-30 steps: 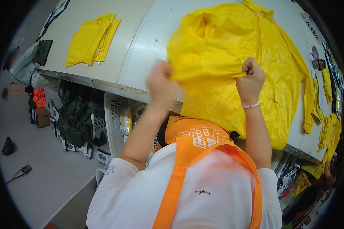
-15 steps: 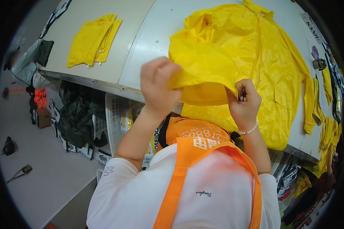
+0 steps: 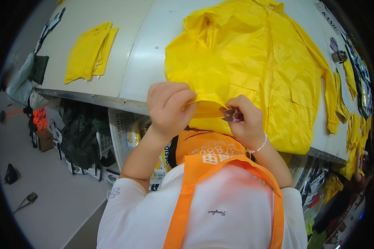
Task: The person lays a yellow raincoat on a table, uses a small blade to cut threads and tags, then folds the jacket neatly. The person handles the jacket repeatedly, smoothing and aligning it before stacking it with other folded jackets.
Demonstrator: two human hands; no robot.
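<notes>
"Sleeve (image 3: pixel 197 72) first: where does it lie from the hands?"

"Just to the far side of both, with its cuff (image 3: pixel 212 96) between them. Its long axis runs roughly from far to near, so the open end faces the person's orange apron (image 3: pixel 207 145). The rest of the yellow jacket (image 3: pixel 253 62) is spread on the table (image 3: pixel 143 70), to the right and farther off."

"Which hand is nearer?"

"Both are right up at the cuff. The left hand (image 3: pixel 170 108) has its left end pinched between thumb and bent fingers. The right hand (image 3: pixel 247 118) is by the right end, curled around small dark snips (image 3: pixel 228 118) (thread snips, by the look of them). Their tips point left, slightly parted."

"Touching the fabric, those tips?"

"I can't tell. They line up with the cuff's right corner from this angle, which would fit contact or a narrow gap. The fingers cover most of the handles, too."

"Anything else hard to make out?"

"Only a strip of the cuff's inside shows, and the left fingertips are partly tucked out of sight. The jacket's far end runs off the upper edge. Well to the left, the folded yellow stack (image 3: pixel 87 56) looks soft, and a person (image 3: pixel 20 87) at the left rim is mostly lost in shadow."
</notes>
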